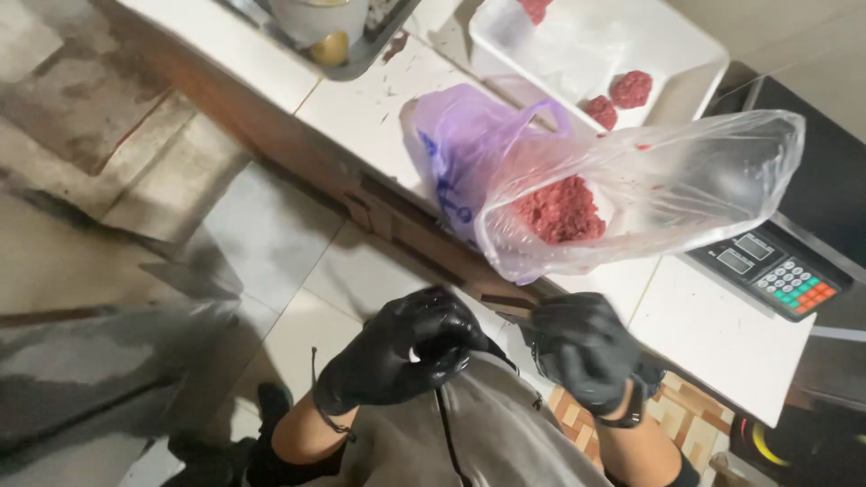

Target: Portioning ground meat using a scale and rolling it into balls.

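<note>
Head view, looking down at two black-gloved hands in front of a grey garment. Left hand point(410, 347) curled into a loose fist, fingers folded over the palm; can't tell if anything is inside that grip. Right hand point(585, 350) also closed, knuckles up; a thin dark strip pokes out on its left side, too blurred to identify, so its grip is unclear too.

Landmark: clear plastic bag point(631, 194) lying on the white surface point(713, 338), just beyond both hands and apart from them. Inside the clear plastic bag sits a lump of red minced meat point(559, 209). Purple bag point(469, 153) lies partly under it, mostly covered. White tray point(595, 45) lies beyond the clear plastic bag, cut off at frame top, with three meat balls point(631, 88) visible. Scale point(771, 271) sits right of the bag, its platform hidden behind the plastic.
</note>
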